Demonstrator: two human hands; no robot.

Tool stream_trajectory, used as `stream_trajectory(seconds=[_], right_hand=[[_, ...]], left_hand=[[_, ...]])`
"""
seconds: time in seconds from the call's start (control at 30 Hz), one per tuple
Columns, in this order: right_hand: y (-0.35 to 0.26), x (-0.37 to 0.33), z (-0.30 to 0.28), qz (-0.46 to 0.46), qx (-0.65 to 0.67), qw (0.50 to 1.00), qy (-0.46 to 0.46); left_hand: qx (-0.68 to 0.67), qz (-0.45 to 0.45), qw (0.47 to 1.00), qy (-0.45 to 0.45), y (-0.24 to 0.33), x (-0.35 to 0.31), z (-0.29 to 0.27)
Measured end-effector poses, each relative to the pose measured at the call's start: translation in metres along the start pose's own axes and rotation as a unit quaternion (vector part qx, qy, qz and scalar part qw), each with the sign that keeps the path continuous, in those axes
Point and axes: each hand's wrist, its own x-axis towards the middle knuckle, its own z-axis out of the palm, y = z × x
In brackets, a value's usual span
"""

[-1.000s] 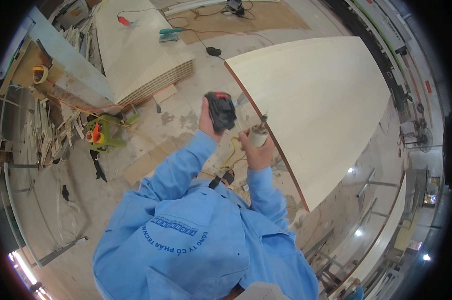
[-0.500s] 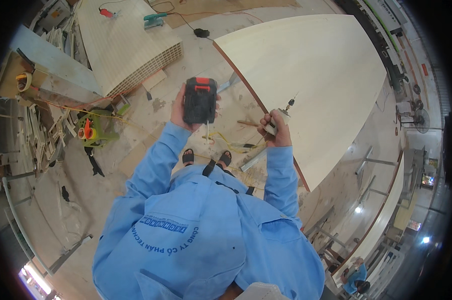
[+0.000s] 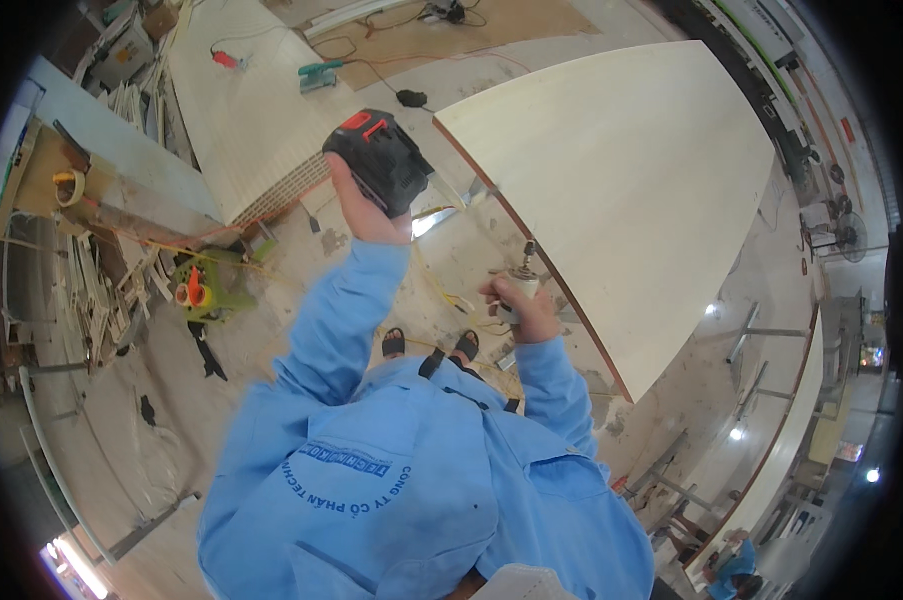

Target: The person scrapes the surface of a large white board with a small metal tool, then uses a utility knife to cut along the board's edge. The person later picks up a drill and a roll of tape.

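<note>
My left hand [image 3: 363, 208] is raised and closed around a black battery pack [image 3: 383, 165] with a red button, its palm underneath. The pack sits tilted, touching nothing else. Lower and to the right, my right hand [image 3: 531, 308] grips a small pale-bodied drill [image 3: 524, 274]. Its chuck and bit point away from me; most of the body is hidden by my fingers. The drill is close to the brown edge of a large cream-white panel [image 3: 631, 190].
At the far left lies a stack of hollow white boards [image 3: 261, 120] with a teal-handled tool [image 3: 318, 76] on it. A green stool [image 3: 226, 285] holds orange and yellow rolls. Scrap strips [image 3: 91, 300] are piled further left. Cords cross the floor. Another person [image 3: 736, 575] is at the lower right.
My left hand has moved up and away, tipping the battery pack. My right hand has drawn the drill back left and down from above the panel, its bit now pointing more straight ahead.
</note>
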Motion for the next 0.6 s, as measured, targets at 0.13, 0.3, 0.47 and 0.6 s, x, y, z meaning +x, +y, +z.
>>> stream_trajectory(seconds=[0.13, 0.3, 0.47, 0.6], right_hand=[[-0.006, 0.018, 0.029, -0.022, 0.125, 0.991, 0.05], [-0.014, 0.038, 0.042, -0.096, 0.214, 0.958, 0.163], [-0.022, 0.044, 0.035, -0.132, 0.19, 0.951, 0.204], [-0.027, 0.037, 0.026, -0.112, 0.145, 0.953, 0.24]], left_hand=[[-0.042, -0.056, 0.994, -0.08, 0.008, -0.014, 0.015], [-0.02, -0.115, 0.991, -0.069, 0.012, -0.03, 0.005], [0.045, -0.128, 0.99, 0.032, 0.006, -0.045, -0.016], [0.04, -0.16, 0.984, 0.061, -0.006, -0.063, -0.037]])
